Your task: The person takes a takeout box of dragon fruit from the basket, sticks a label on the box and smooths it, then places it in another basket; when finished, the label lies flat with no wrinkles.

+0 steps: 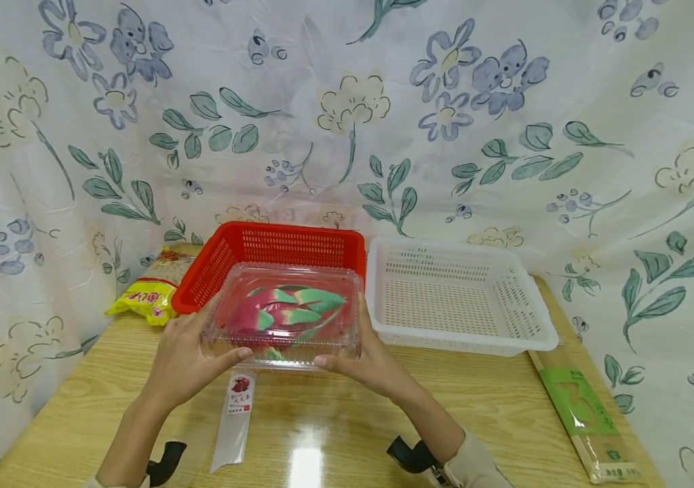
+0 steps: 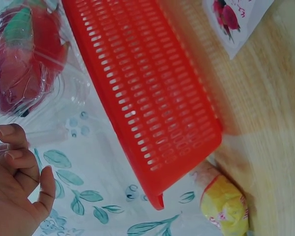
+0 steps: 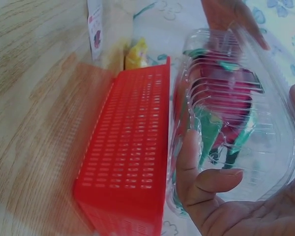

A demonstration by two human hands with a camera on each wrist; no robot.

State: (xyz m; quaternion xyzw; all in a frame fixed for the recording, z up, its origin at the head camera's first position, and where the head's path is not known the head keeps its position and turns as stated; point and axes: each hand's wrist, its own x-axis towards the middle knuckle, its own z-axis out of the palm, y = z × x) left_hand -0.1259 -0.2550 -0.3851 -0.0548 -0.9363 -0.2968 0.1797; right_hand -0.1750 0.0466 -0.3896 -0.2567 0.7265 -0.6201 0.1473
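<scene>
Gripping clear clamshell box (image 1: 282, 313) with dragon fruit (image 1: 286, 312) from both ends, left hand (image 1: 185, 359) and right hand (image 1: 366, 359) curled round corners; box hovered above red basket (image 1: 274, 245), probably kept level so fruit didn't roll; white basket (image 1: 457, 295) beside it.

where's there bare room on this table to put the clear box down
The white basket is bare inside. Bare tabletop lies in front of it, between the right hand and the long green packet. The left is crowded: the red basket, the yellow bag, and the narrow label packet under the clear box.
</scene>
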